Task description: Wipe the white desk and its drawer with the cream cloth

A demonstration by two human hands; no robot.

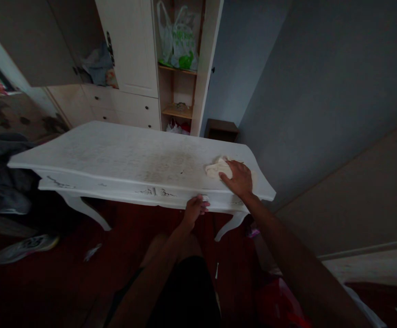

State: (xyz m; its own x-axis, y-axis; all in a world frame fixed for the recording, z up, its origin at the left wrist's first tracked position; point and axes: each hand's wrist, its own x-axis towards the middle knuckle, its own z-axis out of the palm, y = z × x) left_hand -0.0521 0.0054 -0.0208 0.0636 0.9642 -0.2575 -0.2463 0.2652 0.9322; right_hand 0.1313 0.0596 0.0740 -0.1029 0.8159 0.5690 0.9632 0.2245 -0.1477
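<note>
At the right end of the long white painted wooden table [116, 150] with curved legs, a small crumpled cream cloth [215, 169] is lying on the top. It is partly covered by the right hand [241, 178], which is laid flat on it with the fingers close together and pressed down; nothing is pinched. The left hand [194, 209] is curled around the front edge of the table, just beside a small pale drawer knob [205, 198]; whether the knob itself is touched cannot be told, because the fingers are blurred. A wide brownish dusty patch [171, 161] is seen on the top, near the cloth on its left side. From this it is judged that wiping of the top is the step in hand, and that only the right corner is reached, while most of the surface is not yet cleaned. For the next move it is judged that the cloth must be drawn to the left across the patch with even pressure. The cloth must be kept under the palm, and the table must be steadied by the left hand. Behind the table a cream wardrobe [133, 50] with open shelves is seen, where white and green plastic bags [179, 41] are hung. A light sports shoe [23, 248] is lying on the dark red floor at the left.
</note>
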